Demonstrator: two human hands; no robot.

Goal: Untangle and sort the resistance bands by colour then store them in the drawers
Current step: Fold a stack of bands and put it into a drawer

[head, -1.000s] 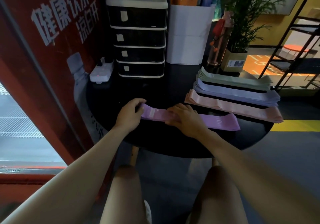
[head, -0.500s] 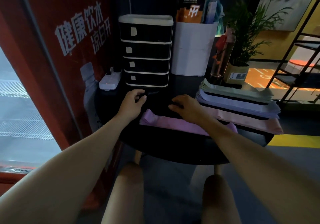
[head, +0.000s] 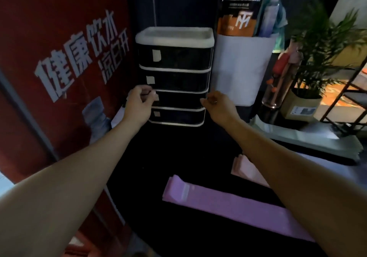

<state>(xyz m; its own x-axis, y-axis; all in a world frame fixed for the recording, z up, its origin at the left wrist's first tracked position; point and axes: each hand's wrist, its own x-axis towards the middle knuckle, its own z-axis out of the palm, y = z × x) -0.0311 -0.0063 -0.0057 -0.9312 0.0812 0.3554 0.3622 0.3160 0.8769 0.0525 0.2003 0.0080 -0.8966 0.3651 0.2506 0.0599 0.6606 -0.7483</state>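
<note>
A black four-drawer unit (head: 174, 58) with white trim stands at the back of the dark round table (head: 178, 157). My left hand (head: 139, 103) curls its fingers on the left edge of the third drawer (head: 178, 100). My right hand (head: 218, 105) pinches that drawer's right edge. The drawer looks closed. A purple band (head: 228, 203) lies flat on the table below my arms. To the right lie the pink stack (head: 246, 169), the lavender stack (head: 309, 157) and the green stack (head: 297, 139), partly hidden by my right arm.
A white bin (head: 242, 68) holding packets stands right of the drawers. Beyond it are a bottle (head: 278, 90) and a potted plant (head: 317, 48). A red panel (head: 59, 58) closes off the left side, and a black metal rack (head: 349, 90) stands at the far right.
Both hands have let go of the purple band and reached forward to the third drawer's two edges. The view has moved closer to the drawer unit.
</note>
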